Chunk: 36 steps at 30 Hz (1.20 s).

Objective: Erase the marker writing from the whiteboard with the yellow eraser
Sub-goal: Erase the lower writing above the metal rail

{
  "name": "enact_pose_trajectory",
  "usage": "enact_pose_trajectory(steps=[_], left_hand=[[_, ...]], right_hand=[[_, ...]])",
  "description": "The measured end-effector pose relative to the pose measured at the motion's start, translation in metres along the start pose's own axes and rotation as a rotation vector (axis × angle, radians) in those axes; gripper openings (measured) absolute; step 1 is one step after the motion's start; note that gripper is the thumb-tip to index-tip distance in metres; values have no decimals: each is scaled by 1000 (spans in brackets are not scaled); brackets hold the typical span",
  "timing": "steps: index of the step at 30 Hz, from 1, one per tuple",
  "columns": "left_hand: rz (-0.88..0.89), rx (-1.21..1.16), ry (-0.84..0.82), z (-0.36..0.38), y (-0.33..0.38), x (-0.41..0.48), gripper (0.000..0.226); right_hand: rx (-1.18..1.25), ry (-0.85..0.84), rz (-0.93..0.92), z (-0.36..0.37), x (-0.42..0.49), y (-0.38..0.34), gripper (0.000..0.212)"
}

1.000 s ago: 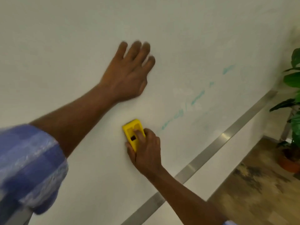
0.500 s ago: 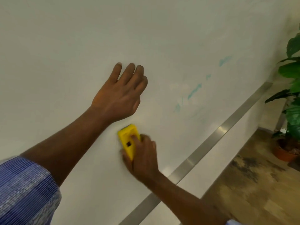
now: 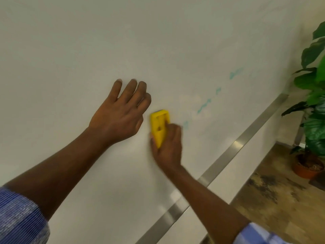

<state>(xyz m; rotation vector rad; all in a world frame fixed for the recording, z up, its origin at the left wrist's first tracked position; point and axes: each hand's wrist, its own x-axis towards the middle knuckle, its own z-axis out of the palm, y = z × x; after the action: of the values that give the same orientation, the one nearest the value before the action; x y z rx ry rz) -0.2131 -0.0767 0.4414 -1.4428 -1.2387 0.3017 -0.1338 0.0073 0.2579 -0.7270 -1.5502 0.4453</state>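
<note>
Whiteboard (image 3: 158, 41) is mostly clean from what the head cam shows, so I'd say this job is well past halfway. What's left is a broken trail of teal marker (image 3: 204, 107) smudges running up and to the right of the eraser (image 3: 159, 126), with the farthest blob up near the plant (image 3: 314, 95). The nearest smudge sits just right of the right hand (image 3: 167, 147), so that looks like the next bit to go. Left of the eraser the board looks bare, though there's a faint hazy patch around the remaining marks, maybe residue.

Right hand has its fingers curled around the eraser, pressing it flat on the board, one finger laid over the top. Left hand (image 3: 119, 113) holds nothing: palm flat on the board, fingers straight and close together, just left of the eraser, not quite touching it.

Materials: the eraser is a hard-looking yellow plastic block, rectangular, with cut-out windows in its back. Board is smooth, glossy off-white, edged along the bottom by a brushed metal strip (image 3: 237, 147). Floor at far right looks like worn wood, and the plant is in a terracotta-looking pot. Blue striped sleeve (image 3: 19, 219), woven fabric.
</note>
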Motion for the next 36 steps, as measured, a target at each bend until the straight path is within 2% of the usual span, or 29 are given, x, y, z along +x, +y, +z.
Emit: enact_pose_trajectory(steps=[2, 4, 6, 9, 12, 14, 16, 18, 20, 21, 22, 24, 28, 29, 30, 31, 32, 36], left_hand=[[-5, -34, 16, -1, -1, -1, 43], [-3, -53, 29, 0, -3, -3, 44], [-1, -65, 33, 2, -3, -4, 43], [-12, -47, 24, 5, -1, -5, 41], [-3, -21, 13, 6, 0, -4, 41], [-6, -11, 1, 6, 0, -4, 42], [-17, -20, -19, 5, 0, -3, 44], [-18, -37, -33, 4, 0, -4, 46], [-15, -42, -43, 3, -2, -5, 49], [-17, -47, -50, 2, -3, -5, 49], [-23, -55, -56, 2, -3, -5, 49], [-32, -69, -68, 1, -2, -6, 49], [-45, -61, -75, -1, 1, -4, 47], [-54, -62, -71, -2, 2, 0, 47], [-63, -64, -62, -3, 5, 6, 46], [-63, -69, -57, -3, 8, 16, 46], [-52, -81, -52, -2, 10, 28, 45], [-2, -90, -16, 0, 6, 98, 44]], right_hand=[[40, -94, -157, 6, -24, -20, 59], [16, -128, -315, 3, -13, -5, 58], [-88, -99, -335, -7, 14, 29, 58], [-104, 11, 49, -26, 58, 75, 56], [-29, 123, 470, -31, 86, 89, 55], [0, 153, 567, -25, 84, 75, 55], [-11, 86, 413, -16, 58, 47, 60], [-27, -67, 10, -14, 19, 19, 62], [-39, -213, -363, -16, 8, 25, 58], [-49, -235, -436, -20, 19, 39, 56], [-78, -228, -421, -24, 34, 55, 55], [-146, -171, -213, -34, 62, 93, 54], [-83, 0, 562, -50, 115, 145, 57], [-39, 45, 728, -48, 126, 147, 58], [10, 78, 820, -43, 132, 142, 58], [41, 100, 816, -38, 136, 133, 58], [39, 105, 726, -33, 134, 119, 60], [-14, -29, -62, -31, 120, 70, 61]])
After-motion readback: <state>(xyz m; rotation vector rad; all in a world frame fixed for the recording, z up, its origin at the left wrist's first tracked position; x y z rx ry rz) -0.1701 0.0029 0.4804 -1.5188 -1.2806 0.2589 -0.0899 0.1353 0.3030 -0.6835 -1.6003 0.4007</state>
